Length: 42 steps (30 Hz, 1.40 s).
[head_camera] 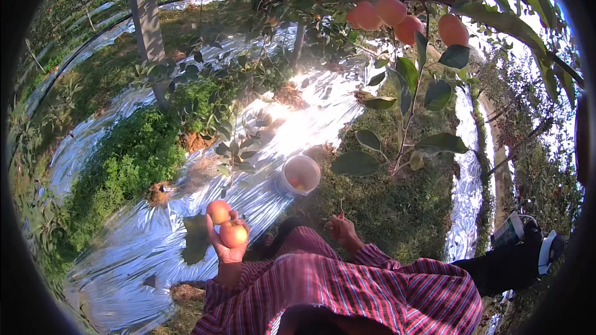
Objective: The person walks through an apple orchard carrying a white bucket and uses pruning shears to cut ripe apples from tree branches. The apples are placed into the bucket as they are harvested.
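Two red-yellow apples (233, 234) rest in my left hand (228, 252), one just beyond the other, with the fingers curled around them. My right hand (342, 230) is closed low in front of my body, around a small thin tool (342, 214) with a bit of red; its exact kind is too small to tell. Ahead of and between the hands stands a white plastic bucket (284, 180), apart from both. A few apples (298, 182) lie in its bottom. More ripe apples (391, 10) hang in a cluster from a branch at the upper right.
Leafy apple twigs (409, 116) hang down at the right, between me and the grass. Silver reflective film (135, 260) covers the ground at the left. A post (147, 14) and a black hose (74, 58) stand beyond. Another container (508, 231) is near my leg.
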Available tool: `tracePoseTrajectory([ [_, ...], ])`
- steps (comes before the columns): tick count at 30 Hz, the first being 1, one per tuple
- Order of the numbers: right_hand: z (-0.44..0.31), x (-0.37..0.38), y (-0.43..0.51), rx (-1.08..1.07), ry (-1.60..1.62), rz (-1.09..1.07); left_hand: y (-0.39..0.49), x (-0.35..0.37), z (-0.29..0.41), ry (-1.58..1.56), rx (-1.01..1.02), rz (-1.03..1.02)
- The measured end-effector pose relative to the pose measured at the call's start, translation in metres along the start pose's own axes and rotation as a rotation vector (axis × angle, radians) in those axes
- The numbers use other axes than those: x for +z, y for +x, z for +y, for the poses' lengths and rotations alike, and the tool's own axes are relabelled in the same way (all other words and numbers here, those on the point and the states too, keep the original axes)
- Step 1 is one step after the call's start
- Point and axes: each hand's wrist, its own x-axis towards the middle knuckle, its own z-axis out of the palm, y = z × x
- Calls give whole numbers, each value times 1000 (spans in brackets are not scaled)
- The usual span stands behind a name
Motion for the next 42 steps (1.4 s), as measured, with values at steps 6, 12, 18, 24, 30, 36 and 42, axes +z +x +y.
tracePoseTrajectory([
  [6, -56, 45, 37, -391, -359, -163, -36, 2, -20, 9, 173, -36],
  [12, -104, 28, 24, -473, -331, -368, -20, -20, -91, 2, 460, 103],
  [18, -129, -85, 13, -130, -71, -291, 9, -48, -205, 83, 283, 229],
  [24, -62, -198, 76, 180, 203, -444, 17, -54, -286, 222, 196, 481],
  [30, -42, -202, 47, 396, -126, -214, 38, -78, -293, 170, 121, 594],
  [36, -84, -218, 57, 207, -335, -179, 127, -133, -291, 423, 62, 612],
  [42, -78, -251, 147, 6, -1019, -28, 247, -191, -287, 759, 36, 865],
])
